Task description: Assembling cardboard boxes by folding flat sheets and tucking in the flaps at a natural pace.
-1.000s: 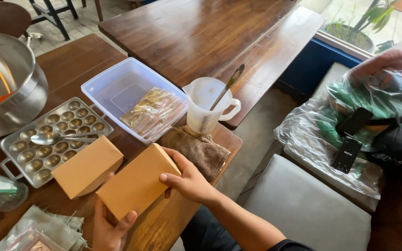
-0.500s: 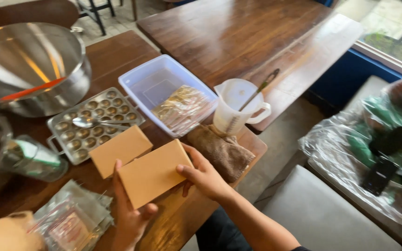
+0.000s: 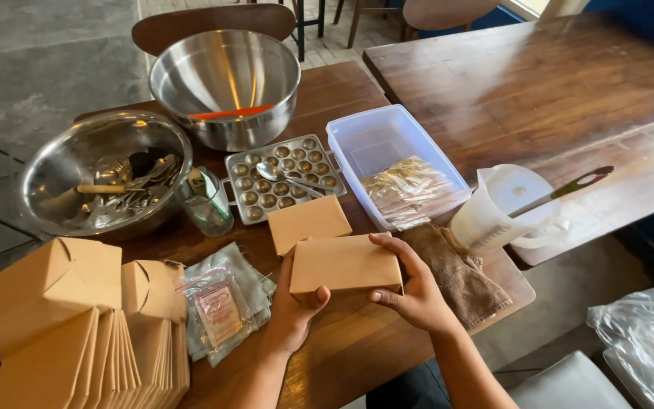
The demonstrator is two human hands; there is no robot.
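Compared with half a second ago, our view is swinging left and pulling back: the two steel bowls are now showing whole, and a stack of folded kraft boxes (image 3: 77, 333) is coming into sight at the lower left, while the plastic-wrapped bundle on the right is mostly slipping out of frame. The brown box (image 3: 346, 264) we are holding is now sitting level and square to us, where earlier it was tilted on a diagonal.

We are holding that box between both hands just above the near edge of the wooden table (image 3: 357, 348). Our left hand (image 3: 297, 303) is gripping its left end, thumb curled up against the near face and fingers wrapped behind it. Our right hand (image 3: 415, 291) is clasping the right end, fingers hooked over the top corner and thumb pressing under the lower edge. The box is a flat, closed rectangle of plain tan cardboard, smooth and unmarked on the face we are seeing.

A second tan box (image 3: 309, 222) is lying on the table just beyond it, near the metal mould tray (image 3: 281, 182) with a spoon resting across it. A brown cloth (image 3: 456, 269) is lying just right of our right hand, beside a white jug (image 3: 505, 212) and a clear plastic tub (image 3: 395, 163). Small clear bags (image 3: 225, 303) are lying just left of our left hand.
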